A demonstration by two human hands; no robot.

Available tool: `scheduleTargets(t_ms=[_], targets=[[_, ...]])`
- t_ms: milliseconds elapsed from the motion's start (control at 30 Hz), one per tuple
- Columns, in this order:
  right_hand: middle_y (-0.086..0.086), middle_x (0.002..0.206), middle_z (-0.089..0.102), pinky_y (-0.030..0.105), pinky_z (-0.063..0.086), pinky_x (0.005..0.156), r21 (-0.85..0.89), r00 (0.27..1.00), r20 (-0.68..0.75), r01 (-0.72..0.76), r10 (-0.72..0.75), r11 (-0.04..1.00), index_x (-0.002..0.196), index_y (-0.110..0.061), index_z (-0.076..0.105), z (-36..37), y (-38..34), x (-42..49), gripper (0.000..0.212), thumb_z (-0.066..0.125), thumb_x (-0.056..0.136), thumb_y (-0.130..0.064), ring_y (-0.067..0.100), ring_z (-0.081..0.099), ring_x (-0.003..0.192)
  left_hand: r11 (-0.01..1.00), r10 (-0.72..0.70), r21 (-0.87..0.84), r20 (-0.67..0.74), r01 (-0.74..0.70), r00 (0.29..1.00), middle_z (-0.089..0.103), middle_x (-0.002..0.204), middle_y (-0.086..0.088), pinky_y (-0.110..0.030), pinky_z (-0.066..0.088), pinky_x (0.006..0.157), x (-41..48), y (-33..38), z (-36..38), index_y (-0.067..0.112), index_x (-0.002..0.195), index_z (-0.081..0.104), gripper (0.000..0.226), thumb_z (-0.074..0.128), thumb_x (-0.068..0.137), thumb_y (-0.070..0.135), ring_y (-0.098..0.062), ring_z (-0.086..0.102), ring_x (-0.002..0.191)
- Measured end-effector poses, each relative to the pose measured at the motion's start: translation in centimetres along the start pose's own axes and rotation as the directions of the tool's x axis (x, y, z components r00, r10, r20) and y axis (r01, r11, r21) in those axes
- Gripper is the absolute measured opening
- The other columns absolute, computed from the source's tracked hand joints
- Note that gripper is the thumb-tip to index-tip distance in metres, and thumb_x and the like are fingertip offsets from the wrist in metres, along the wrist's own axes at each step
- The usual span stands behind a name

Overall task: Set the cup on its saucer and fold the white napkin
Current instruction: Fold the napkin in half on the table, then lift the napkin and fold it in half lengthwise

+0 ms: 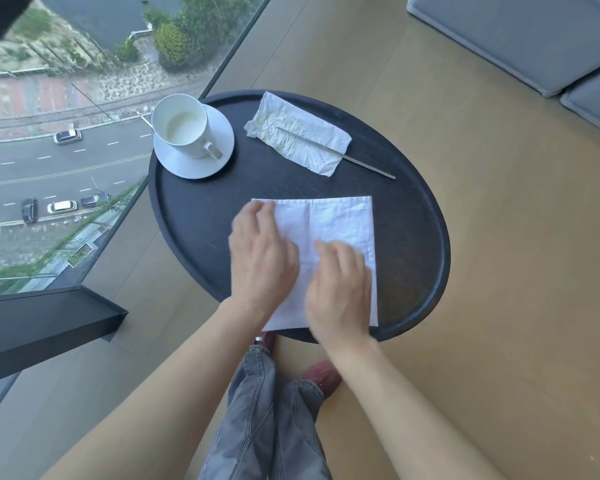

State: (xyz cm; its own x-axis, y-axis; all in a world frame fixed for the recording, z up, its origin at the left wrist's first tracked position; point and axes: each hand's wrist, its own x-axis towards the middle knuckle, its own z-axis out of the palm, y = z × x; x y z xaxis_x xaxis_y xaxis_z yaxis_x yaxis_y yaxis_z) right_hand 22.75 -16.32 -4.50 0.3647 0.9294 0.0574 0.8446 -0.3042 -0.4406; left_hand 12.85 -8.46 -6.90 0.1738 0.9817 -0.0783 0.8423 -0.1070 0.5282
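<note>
A white cup (182, 124) stands upright on its white saucer (219, 155) at the far left of the round black table (413, 216), handle turned toward me. The white napkin (340, 223) lies flat on the near part of the table, a crease running down its middle. My left hand (260, 261) rests palm down on the napkin's left side, fingers spread and blurred. On its near right part lies my right hand (340, 289), also palm down. Neither hand grips anything.
A crumpled paper wrapper (291, 133) lies at the table's far side with a thin metal stick (357, 161) across it. A glass wall runs along the left over a long drop to a street. Grey cushions (520, 39) sit at the far right. My legs are under the table's near edge.
</note>
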Motion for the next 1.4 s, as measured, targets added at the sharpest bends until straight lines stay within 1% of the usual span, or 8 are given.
scheduleTargets(t_ms=[133, 267, 433, 633, 767, 900, 1067, 1400], targets=[[0.01, 0.161, 0.037, 0.043, 0.032, 0.118, -0.056, 0.979, 0.181, 0.104, -0.092, 0.993, 0.151, -0.006, 0.042, 2.7, 3.1, 2.4, 0.05, 0.041, 0.102, -0.013, 0.026, 0.028, 0.152, 0.946, 0.251, 0.152, 0.212, -0.286, 0.944, 0.019, 0.169, -0.015, -0.047, 0.019, 0.125, -1.5, -0.5, 2.9, 0.004, 0.159, 0.028, 0.061, 0.042, 0.103, 0.027, -0.03, 0.014, 0.157], [0.008, 0.167, 0.022, 0.043, 0.024, 0.122, -0.215, 0.933, 0.316, 0.245, -0.169, 0.946, 0.158, -0.008, 0.028, 2.8, 6.3, 2.2, 0.06, 0.039, 0.105, -0.034, 0.022, 0.017, 0.155, 0.91, 0.231, 0.276, 0.279, -0.309, 0.932, 0.011, 0.17, -0.016, -0.05, 0.009, 0.127, -1.8, -1.6, 3.9, 0.001, 0.161, 0.016, 0.07, 0.03, 0.105, 0.041, -0.028, 0.005, 0.158], [0.01, 0.17, 0.003, 0.043, 0.012, 0.125, -0.321, 0.935, 0.352, 0.153, -0.032, 0.935, 0.161, -0.006, 0.012, 1.3, 8.0, 2.4, 0.075, 0.032, 0.102, -0.048, 0.019, 0.0, 0.157, 0.909, 0.221, 0.285, 0.291, -0.305, 0.931, 0.01, 0.169, -0.022, -0.052, 0.008, 0.127, -1.6, -1.3, 3.8, -0.004, 0.159, 0.016, 0.078, 0.035, 0.103, 0.046, -0.031, 0.005, 0.158], [0.011, 0.154, 0.043, 0.045, 0.036, 0.102, -0.332, 0.968, 0.203, 0.209, -0.147, 0.92, 0.144, -0.005, 0.046, -1.0, 7.3, 6.3, 0.053, 0.052, 0.093, -0.018, 0.031, 0.038, 0.143, 0.902, 0.255, 0.292, 0.232, -0.317, 0.939, 0.047, 0.15, -0.019, -0.049, 0.036, 0.105, 0.5, -0.1, 1.5, 0.003, 0.133, 0.055, 0.053, 0.044, 0.097, 0.041, -0.037, 0.044, 0.137], [0.007, 0.109, 0.058, 0.038, 0.039, 0.071, -0.42, 0.937, 0.319, 0.272, -0.14, 0.866, 0.11, -0.012, 0.054, -1.6, 6.9, 11.3, 0.029, 0.059, 0.084, -0.001, 0.031, 0.054, 0.098, 0.913, 0.237, 0.296, 0.171, -0.279, 0.956, 0.055, 0.11, -0.012, -0.048, 0.041, 0.087, 4.0, 1.3, 0.6, 0.009, 0.091, 0.056, 0.025, 0.047, 0.094, 0.031, -0.037, 0.051, 0.105], [0.004, 0.097, 0.044, 0.037, 0.035, 0.069, -0.369, 0.881, 0.468, 0.263, -0.066, 0.892, 0.092, -0.016, 0.039, -1.9, 6.9, 13.7, 0.027, 0.061, 0.087, -0.002, 0.026, 0.043, 0.089, 0.905, 0.287, 0.223, 0.308, -0.362, 0.907, 0.052, 0.11, -0.008, -0.043, 0.039, 0.086, 6.7, 2.5, 1.2, 0.012, 0.106, 0.055, 0.021, 0.057, 0.09, 0.026, -0.034, 0.048, 0.105], [0.007, 0.107, 0.046, 0.043, 0.046, 0.079, -0.217, 0.838, 0.544, 0.197, -0.049, 0.956, 0.096, -0.01, 0.053, -3.4, 7.5, 14.3, 0.011, 0.053, 0.1, -0.021, 0.028, 0.046, 0.106, 0.81, 0.43, 0.151, 0.506, -0.567, 0.748, 0.05, 0.125, -0.006, -0.042, 0.038, 0.092, 9.0, 3.5, 1.2, 0.017, 0.139, 0.049, 0.051, 0.058, 0.089, 0.019, -0.033, 0.044, 0.114], [0.007, 0.108, 0.053, 0.046, 0.05, 0.081, -0.031, 0.83, 0.555, -0.044, 0.054, 0.999, 0.106, -0.015, 0.047, -4.2, 7.9, 13.2, 0.016, 0.056, 0.097, -0.025, 0.03, 0.055, 0.094, 0.803, 0.428, 0.13, 0.555, -0.582, 0.714, 0.05, 0.124, -0.003, -0.041, 0.036, 0.093, 9.6, 2.5, 0.3, 0.02, 0.128, 0.051, 0.038, 0.06, 0.093, 0.031, -0.029, 0.042, 0.113]])
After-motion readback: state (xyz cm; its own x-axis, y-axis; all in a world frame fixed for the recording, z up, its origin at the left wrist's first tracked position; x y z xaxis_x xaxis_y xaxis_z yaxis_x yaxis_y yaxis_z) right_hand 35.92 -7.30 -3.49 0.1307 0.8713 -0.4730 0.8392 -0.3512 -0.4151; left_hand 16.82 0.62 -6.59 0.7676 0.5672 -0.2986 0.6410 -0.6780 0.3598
